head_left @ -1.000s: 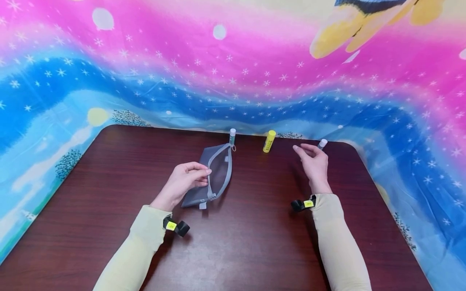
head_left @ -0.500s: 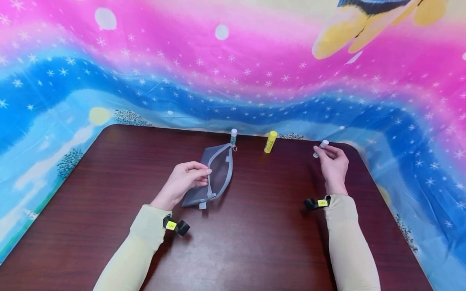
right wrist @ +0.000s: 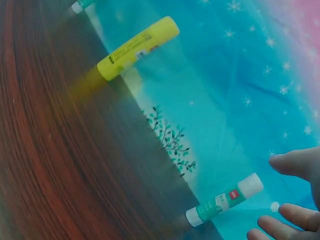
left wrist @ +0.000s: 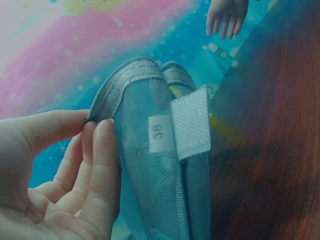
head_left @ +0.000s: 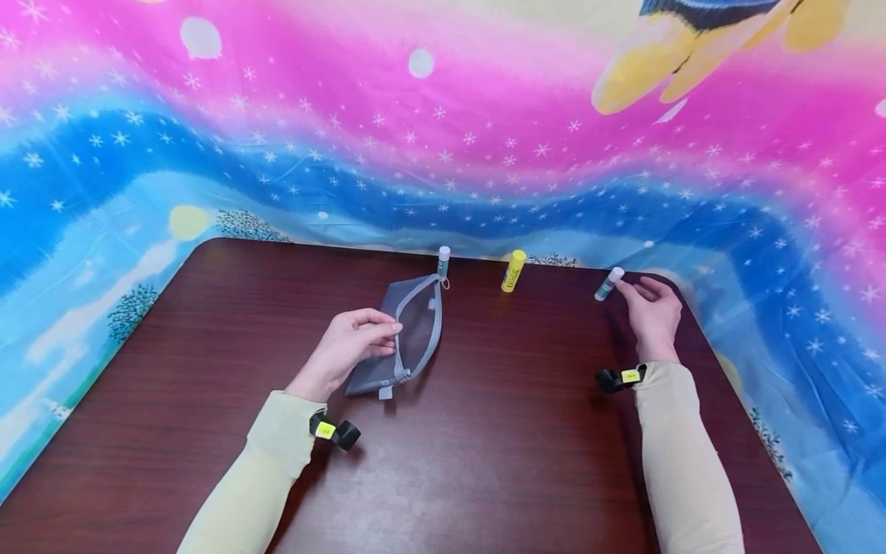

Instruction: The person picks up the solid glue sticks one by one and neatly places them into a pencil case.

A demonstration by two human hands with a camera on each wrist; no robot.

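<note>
In the head view my left hand pinches the near rim of a grey mesh zip pouch, its mouth held open. The left wrist view shows thumb and fingertips on the zip edge, beside a white tag on the pouch. My right hand is at the back right, fingers loosely bent and holding nothing. Just left of its thumb stands a green glue stick with a white cap. In the right wrist view, thumb and fingers are spread apart close to that glue stick.
A yellow glue stick stands at the back of the dark wooden table. Another green and white glue stick stands behind the pouch's zip end. A printed cloth hangs close along the table's back and sides.
My right hand has moved right, past the green glue stick, which it partly covered before and which now shows whole. The left hand and the pouch have stayed put.
</note>
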